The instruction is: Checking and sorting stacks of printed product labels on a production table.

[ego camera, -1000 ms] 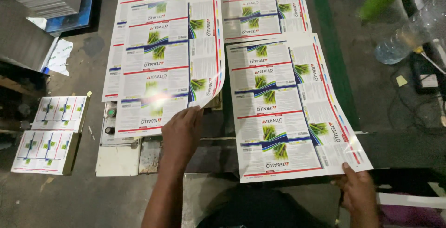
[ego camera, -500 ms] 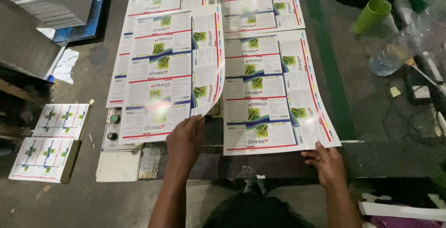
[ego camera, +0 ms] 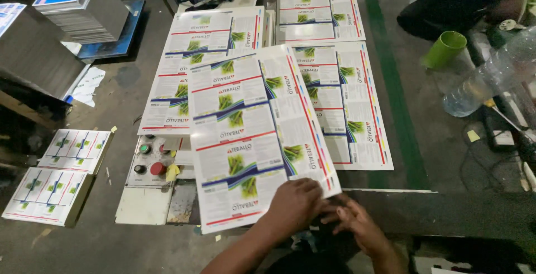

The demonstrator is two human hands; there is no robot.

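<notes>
Head view, looking down on a dark work surface (ego camera: 446, 140) strewn with printed label sheets. Four big sheets are laid out: the front sheet (ego camera: 254, 140) lies tilted over a left sheet (ego camera: 184, 67) and a right sheet (ego camera: 349, 106), with a fourth sheet (ego camera: 318, 6) beyond. Two tall paper stacks (ego camera: 84, 6) stand at far left, two low sheet piles (ego camera: 56, 179) below them. One plastic bottle (ego camera: 491, 78), seemingly with a little clear liquid in it, lies at right beside one green cup (ego camera: 444, 49), its contents hidden. Left hand (ego camera: 293, 204) pinches the front sheet's near corner; right hand (ego camera: 354, 226) sits just beside it, fingers loosely spread, touching that edge.
</notes>
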